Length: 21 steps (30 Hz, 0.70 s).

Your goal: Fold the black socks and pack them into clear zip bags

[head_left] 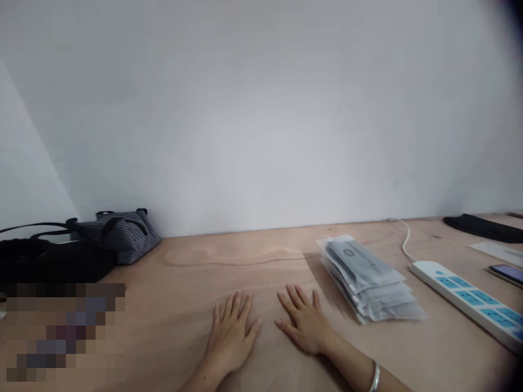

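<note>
In the head view, the left hand [232, 335] lies palm down on the wooden tabletop [183, 288], its fingers spread and holding nothing. The right hand [305, 322] rests just beside it in the same way, fingers spread wide, palm down and free of any object; a silver bangle [375, 377] circles that wrist. Nearest to the right hand is a stack of frosted plastic packets [370, 277], lying somewhat unevenly farther to the right, with grey printed contents showing through the top one. Beyond the stack are a white power strip [469, 299] with blue sockets, its white cable [406, 239] running toward the wall [265, 120], and a phone [509, 273]. A striped bag [133, 237] stands at the far left, near the wall.
</note>
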Each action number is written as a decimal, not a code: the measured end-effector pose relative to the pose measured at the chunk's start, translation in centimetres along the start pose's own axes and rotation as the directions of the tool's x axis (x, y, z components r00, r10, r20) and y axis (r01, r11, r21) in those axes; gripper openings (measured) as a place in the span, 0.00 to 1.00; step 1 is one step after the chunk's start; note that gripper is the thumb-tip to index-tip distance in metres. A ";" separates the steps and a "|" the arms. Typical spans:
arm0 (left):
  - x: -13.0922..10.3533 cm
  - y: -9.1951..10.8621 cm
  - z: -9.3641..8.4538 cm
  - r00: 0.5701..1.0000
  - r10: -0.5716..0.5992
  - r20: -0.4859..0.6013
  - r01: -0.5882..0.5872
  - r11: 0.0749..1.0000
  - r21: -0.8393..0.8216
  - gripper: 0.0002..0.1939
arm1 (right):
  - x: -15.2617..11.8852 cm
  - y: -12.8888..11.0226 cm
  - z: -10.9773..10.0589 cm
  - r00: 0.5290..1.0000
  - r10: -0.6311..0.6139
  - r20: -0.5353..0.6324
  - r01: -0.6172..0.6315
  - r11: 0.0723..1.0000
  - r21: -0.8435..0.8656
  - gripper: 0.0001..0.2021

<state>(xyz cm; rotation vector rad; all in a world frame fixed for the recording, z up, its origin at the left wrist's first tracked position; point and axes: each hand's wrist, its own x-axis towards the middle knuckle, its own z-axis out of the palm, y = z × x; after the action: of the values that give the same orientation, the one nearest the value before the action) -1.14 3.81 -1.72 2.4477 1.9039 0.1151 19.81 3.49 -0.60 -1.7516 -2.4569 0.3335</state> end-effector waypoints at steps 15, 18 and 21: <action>-0.1 -0.4 0.1 1.000 0.010 0.002 -0.010 1.000 -0.007 0.33 | -0.1 -0.1 -0.2 1.000 -0.001 -0.010 0.001 1.000 0.014 0.34; -0.1 -0.4 0.1 1.000 0.009 0.001 -0.009 1.000 -0.008 0.33 | 0.0 -0.1 -0.1 1.000 -0.002 -0.012 0.002 1.000 0.011 0.34; -0.1 -0.4 0.0 1.000 0.010 0.000 -0.010 1.000 -0.012 0.33 | 0.0 0.0 -0.1 1.000 -0.004 -0.010 0.004 1.000 0.011 0.35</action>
<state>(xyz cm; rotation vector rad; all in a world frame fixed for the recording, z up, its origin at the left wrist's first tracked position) -1.53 3.82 -1.78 2.4502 1.8851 0.1265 19.82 3.48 -0.51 -1.7402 -2.4466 0.3362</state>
